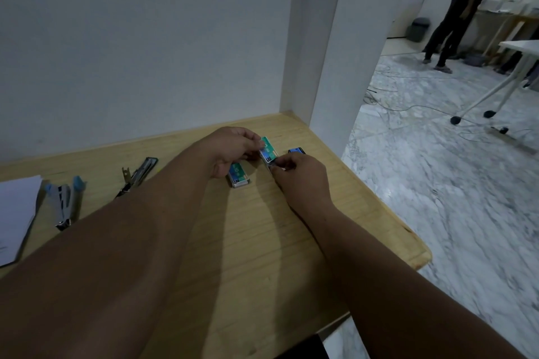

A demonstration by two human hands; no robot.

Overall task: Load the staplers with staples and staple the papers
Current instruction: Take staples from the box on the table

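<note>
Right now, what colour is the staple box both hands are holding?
Green, with a white lower part; the staple box shows best in the head view.

Both hands pinch a green staple box [269, 151] above the wooden table [335, 213], beside two more boxes.

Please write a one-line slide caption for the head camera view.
Both hands, left hand and right hand, hold a green staple box above a wooden table.
</note>
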